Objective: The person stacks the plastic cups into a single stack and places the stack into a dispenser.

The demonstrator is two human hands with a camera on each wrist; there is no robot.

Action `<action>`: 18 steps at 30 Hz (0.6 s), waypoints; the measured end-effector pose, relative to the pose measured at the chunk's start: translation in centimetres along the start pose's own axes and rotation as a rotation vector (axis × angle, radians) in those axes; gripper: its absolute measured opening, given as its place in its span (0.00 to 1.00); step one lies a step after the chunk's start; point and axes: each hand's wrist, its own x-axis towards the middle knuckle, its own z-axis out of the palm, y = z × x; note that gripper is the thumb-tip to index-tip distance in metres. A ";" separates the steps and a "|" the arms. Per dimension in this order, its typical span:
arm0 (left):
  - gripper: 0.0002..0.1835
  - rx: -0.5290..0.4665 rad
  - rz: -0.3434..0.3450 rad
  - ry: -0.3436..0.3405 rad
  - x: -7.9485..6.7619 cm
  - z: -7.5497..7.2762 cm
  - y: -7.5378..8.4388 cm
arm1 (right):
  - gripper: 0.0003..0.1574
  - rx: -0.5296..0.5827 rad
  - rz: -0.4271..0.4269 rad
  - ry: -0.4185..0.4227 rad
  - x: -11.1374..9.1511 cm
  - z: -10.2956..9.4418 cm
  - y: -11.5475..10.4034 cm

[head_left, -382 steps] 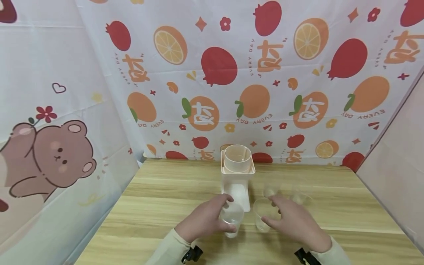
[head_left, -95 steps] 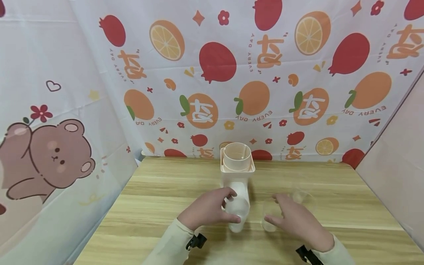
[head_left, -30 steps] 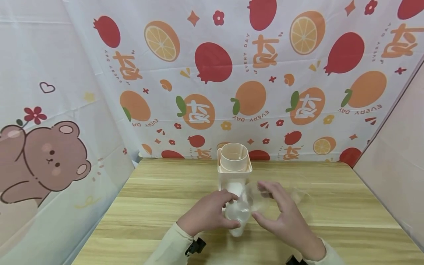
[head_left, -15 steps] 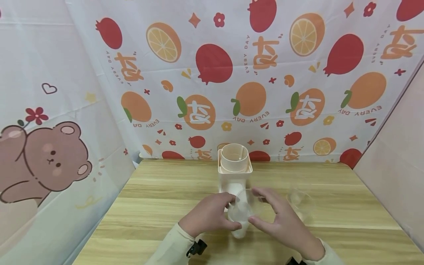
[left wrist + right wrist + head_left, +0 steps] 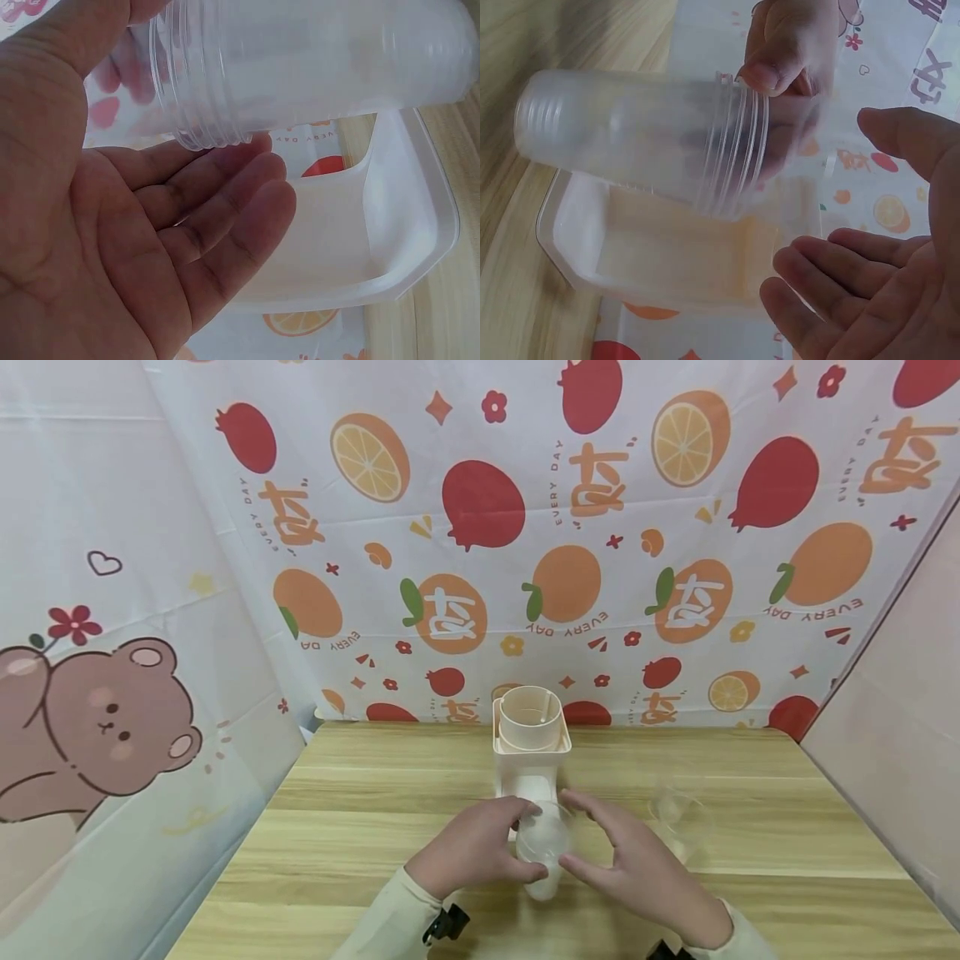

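Note:
My left hand (image 5: pixel 480 843) holds a stack of clear plastic cups (image 5: pixel 543 843) near the rims, with thumb and fingers on either side. In the left wrist view the nested rims of the stack (image 5: pixel 202 75) lie close together by that hand's fingers. Several rims of the stack (image 5: pixel 735 142) also show in the right wrist view, with the left thumb on them. My right hand (image 5: pixel 637 868) is just right of the rims, its thumb and fingers spread apart and nothing between them. One more clear cup (image 5: pixel 681 822) stands on the table, right of the right hand.
Behind the stack stands a cream plastic holder (image 5: pixel 531 760) with a round tube on top and a tray-like base. The wooden table (image 5: pixel 360 827) runs back to a fruit-print cloth (image 5: pixel 480 568). A bear-print cloth (image 5: pixel 112 718) hangs at the left.
Earlier, more cups stood singly at the right. My right hand has carried one leftward into the stack and let it go. My left hand has stayed on the stack.

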 end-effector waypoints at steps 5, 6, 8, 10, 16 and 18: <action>0.40 -0.031 -0.033 -0.008 0.1 -0.1 0.0 | 0.36 -0.157 -0.005 0.047 0.1 -0.8 0.2; 0.40 -0.037 -0.042 -0.012 0.2 -0.2 0.0 | 0.32 -0.205 -0.002 0.059 0.1 -1.0 0.3; 0.42 -0.045 -0.059 -0.020 0.2 -0.3 0.0 | 0.26 -0.298 0.020 0.066 0.2 -1.5 0.5; 0.44 -0.051 -0.072 -0.027 0.2 -0.5 -0.1 | 0.22 -0.382 0.067 0.053 0.3 -1.9 0.8; 0.47 -0.067 -0.076 -0.042 0.0 -0.8 -0.2 | 0.22 -0.488 0.267 -0.009 0.1 -3.1 1.8; 0.46 -0.069 -0.076 -0.050 0.0 -0.9 -0.3 | 0.24 -0.506 0.322 -0.039 0.0 -3.5 2.1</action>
